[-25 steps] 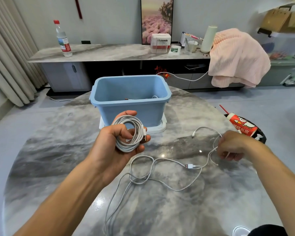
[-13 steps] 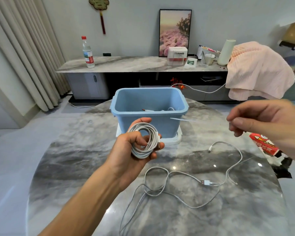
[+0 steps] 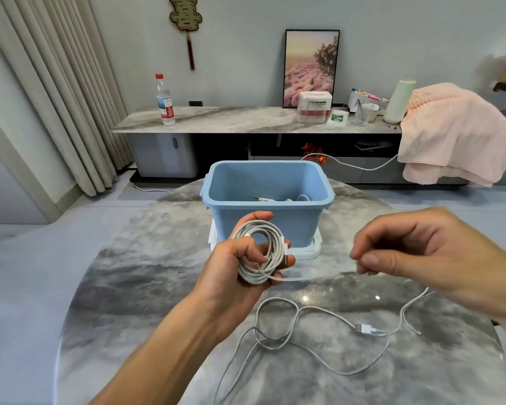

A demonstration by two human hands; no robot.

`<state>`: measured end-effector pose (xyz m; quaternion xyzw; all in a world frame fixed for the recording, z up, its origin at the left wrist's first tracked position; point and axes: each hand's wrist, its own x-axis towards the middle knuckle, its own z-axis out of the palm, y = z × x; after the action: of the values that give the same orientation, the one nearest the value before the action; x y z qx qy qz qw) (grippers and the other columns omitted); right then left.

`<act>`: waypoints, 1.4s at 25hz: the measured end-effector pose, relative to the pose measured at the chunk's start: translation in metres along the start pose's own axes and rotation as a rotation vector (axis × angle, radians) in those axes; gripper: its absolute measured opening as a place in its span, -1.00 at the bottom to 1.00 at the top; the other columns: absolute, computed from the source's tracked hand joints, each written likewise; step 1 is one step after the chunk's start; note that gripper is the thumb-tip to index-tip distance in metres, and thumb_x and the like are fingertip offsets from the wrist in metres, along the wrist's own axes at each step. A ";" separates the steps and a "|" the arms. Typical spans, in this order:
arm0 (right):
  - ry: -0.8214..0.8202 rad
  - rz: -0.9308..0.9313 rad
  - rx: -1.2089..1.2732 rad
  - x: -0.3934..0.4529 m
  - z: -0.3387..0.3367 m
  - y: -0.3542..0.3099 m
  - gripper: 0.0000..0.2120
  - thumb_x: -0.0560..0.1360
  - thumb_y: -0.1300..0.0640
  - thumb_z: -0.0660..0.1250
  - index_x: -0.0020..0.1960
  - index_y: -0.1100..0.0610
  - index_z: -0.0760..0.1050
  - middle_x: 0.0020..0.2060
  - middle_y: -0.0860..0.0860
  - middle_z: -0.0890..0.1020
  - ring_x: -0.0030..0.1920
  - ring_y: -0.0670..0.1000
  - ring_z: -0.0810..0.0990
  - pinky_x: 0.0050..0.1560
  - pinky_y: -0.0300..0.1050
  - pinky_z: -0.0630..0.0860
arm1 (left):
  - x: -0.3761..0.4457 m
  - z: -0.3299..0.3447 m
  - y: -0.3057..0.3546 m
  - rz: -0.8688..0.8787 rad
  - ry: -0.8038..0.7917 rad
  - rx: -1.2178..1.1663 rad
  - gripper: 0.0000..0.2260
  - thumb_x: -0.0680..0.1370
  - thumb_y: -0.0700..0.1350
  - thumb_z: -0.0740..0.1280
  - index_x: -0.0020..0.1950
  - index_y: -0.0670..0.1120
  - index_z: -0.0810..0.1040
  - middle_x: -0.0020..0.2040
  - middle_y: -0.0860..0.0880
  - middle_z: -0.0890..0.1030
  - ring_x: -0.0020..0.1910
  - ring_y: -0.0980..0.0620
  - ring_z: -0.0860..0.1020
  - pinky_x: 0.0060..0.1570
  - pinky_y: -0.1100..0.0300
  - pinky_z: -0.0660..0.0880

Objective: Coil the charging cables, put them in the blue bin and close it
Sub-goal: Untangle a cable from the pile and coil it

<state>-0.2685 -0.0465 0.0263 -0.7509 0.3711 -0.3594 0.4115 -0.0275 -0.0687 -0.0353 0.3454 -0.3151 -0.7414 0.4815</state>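
Gripping a coiled white cable (image 3: pixel 260 255) in left hand (image 3: pixel 240 273), before the open blue bin (image 3: pixel 268 211); right hand (image 3: pixel 421 258) pinching its blurred tail, seemingly. Loose cable (image 3: pixel 319 340) sprawling toward table edge (image 3: pixel 79 302), partly cut off.

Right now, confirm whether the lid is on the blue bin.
No, the blue bin stands open-topped, with cable ends visible inside, on a white tray-like piece.

A round grey marble table (image 3: pixel 146 287) carries the things. Near its far edge lies a white lid (image 3: pixel 313 250), flat on the surface, with the open blue bin (image 3: pixel 263 226) standing on it. Toward the near right part of the surface a loose white charging cable (image 3: pixel 313 309) sprawls in tangled loops, its USB plug (image 3: pixel 364 328) lying flat.
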 end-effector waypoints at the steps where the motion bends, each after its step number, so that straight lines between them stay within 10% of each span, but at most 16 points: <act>1: 0.008 -0.048 -0.080 0.002 0.006 -0.001 -0.93 0.43 -0.04 0.49 -0.15 -0.06 0.68 -0.27 0.02 0.71 -0.22 -0.06 0.68 -0.15 -0.29 0.57 | 0.000 0.000 0.000 0.006 0.001 -0.004 -0.45 0.22 -0.35 0.10 0.10 -0.02 0.58 -0.06 -0.28 0.56 -0.17 -0.23 0.56 -0.25 0.09 0.38; 14: 0.317 -0.563 -0.870 0.018 0.062 0.011 -0.88 0.52 0.26 0.40 0.04 0.16 0.66 -0.13 -0.01 0.69 -0.20 0.09 0.61 -0.19 -0.02 0.56 | -0.009 0.007 -0.005 0.108 -0.104 0.180 -0.39 0.19 -0.33 0.15 0.20 -0.10 0.59 -0.04 -0.18 0.60 -0.21 -0.18 0.60 -0.36 0.11 0.34; 23: 0.715 0.026 0.681 0.031 0.099 0.001 -0.63 0.39 0.40 0.39 0.13 0.15 0.45 -0.19 0.06 0.72 -0.19 -0.04 0.69 -0.18 -0.28 0.56 | -0.019 0.015 -0.004 0.224 -0.150 0.347 -0.43 0.21 -0.32 0.16 0.16 -0.02 0.62 0.00 -0.13 0.65 -0.07 -0.26 0.63 -0.33 0.14 0.42; 28: 0.759 0.286 0.750 0.031 0.110 0.010 -0.67 0.43 0.30 0.43 0.16 0.08 0.52 0.00 0.00 0.72 -0.10 -0.09 0.68 -0.18 -0.22 0.53 | -0.017 0.012 -0.009 0.293 0.013 0.591 -0.44 0.22 -0.23 0.20 0.14 0.19 0.58 -0.05 -0.03 0.65 -0.04 -0.12 0.64 -0.19 0.11 0.48; 35: 0.657 0.305 0.532 0.031 0.128 0.005 -0.86 0.55 0.20 0.34 -0.16 0.18 0.62 -0.32 0.04 0.66 -0.34 -0.08 0.58 -0.36 -0.28 0.50 | -0.020 0.016 -0.009 0.299 0.022 0.699 -0.52 0.32 -0.23 0.21 0.19 0.09 0.53 -0.20 0.14 0.63 -0.25 0.20 0.56 -0.29 0.36 0.44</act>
<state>-0.1469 -0.0296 -0.0225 -0.4019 0.4833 -0.5967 0.4989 -0.0390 -0.0452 -0.0298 0.4468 -0.5906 -0.5072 0.4408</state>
